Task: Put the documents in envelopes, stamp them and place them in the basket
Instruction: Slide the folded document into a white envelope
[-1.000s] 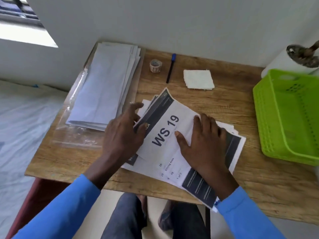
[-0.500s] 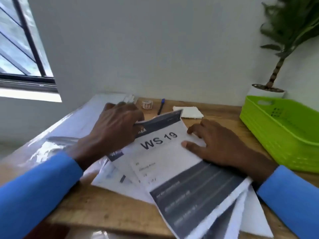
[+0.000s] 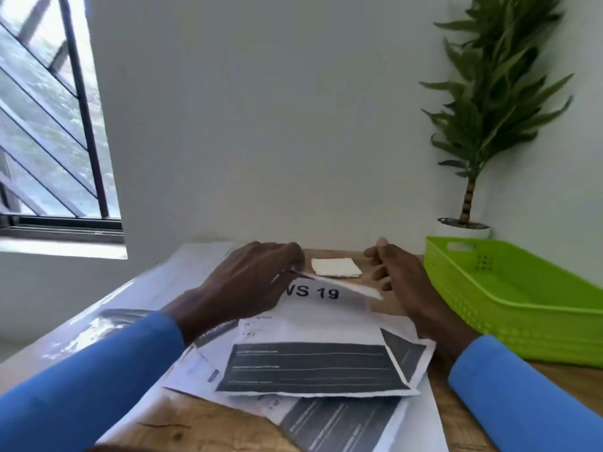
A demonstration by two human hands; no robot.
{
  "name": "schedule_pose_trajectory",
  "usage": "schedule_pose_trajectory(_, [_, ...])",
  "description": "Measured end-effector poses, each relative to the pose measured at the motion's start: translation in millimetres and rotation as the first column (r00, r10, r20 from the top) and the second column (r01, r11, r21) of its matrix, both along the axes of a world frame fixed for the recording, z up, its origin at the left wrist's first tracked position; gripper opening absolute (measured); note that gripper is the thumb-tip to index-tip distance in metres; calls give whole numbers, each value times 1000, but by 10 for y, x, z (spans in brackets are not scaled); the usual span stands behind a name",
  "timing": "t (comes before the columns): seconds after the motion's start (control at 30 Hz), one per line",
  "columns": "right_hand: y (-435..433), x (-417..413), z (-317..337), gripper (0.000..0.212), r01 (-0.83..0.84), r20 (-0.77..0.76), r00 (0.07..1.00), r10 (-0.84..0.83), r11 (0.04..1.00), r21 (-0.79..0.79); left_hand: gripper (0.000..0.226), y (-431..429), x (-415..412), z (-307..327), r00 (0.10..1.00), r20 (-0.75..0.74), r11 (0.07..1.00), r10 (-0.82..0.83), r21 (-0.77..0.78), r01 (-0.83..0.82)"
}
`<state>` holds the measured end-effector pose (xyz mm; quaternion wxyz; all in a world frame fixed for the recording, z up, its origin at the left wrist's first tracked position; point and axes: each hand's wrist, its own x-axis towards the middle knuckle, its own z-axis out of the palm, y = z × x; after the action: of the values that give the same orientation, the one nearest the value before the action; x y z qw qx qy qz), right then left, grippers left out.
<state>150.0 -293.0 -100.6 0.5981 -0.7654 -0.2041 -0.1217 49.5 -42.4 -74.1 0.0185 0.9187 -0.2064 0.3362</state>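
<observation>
A loose pile of printed documents lies in front of me on the wooden table. The top document reads "WS 19" and has a dark band low on the page. My left hand pinches that sheet's far edge and lifts it off the pile. Just right of the sheet, my right hand hovers with its fingers apart and nothing in them. The stack of white envelopes in clear plastic stretches along the left, partly hidden by my left arm. An empty green basket stands at the right.
A folded white cloth pad lies at the back of the table between my hands. A potted plant stands in the corner behind the basket. A barred window is on the left wall.
The camera has tilted up toward the wall. My left hand has raised the top sheet's far edge, and my right hand has come off the paper and now hovers beside it.
</observation>
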Motion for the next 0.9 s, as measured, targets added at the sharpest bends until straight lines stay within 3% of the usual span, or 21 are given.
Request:
schedule_pose_trajectory(0.13, [7,9,-72,12,-40,116,989,96,912,-408,23,-67,-85,-309,961,-274,999,-28,20,35])
schedule_pose_trajectory(0.2, [59,-58,-104,23,-120,75,978,193,823,-555,31,-77,-106,-397,931,-363,1000,-28,-13,25])
schedule_pose_trajectory(0.33, [165,-218,-147,46,-282,-43,936,350,670,-687,45,-81,-58,-409,902,-426,992,-66,-129,12])
schedule_pose_trajectory(0.5, [289,-277,-261,66,-215,-84,918,387,308,-927,29,-162,228,-453,907,-420,992,-27,-127,-29])
schedule_pose_trajectory(0.67, [308,-264,-284,79,-168,-84,943,321,244,-955,29,-301,485,-466,916,-398,995,39,-72,-74])
schedule_pose_trajectory(0.8, [148,-141,-244,101,-157,-126,980,155,207,-966,22,-268,516,-557,914,-402,994,51,-65,-84])
schedule_pose_trajectory(0.9, [-40,-77,-176,100,-133,-121,991,61,244,-961,41,-251,517,-565,903,-426,992,63,-76,-105])
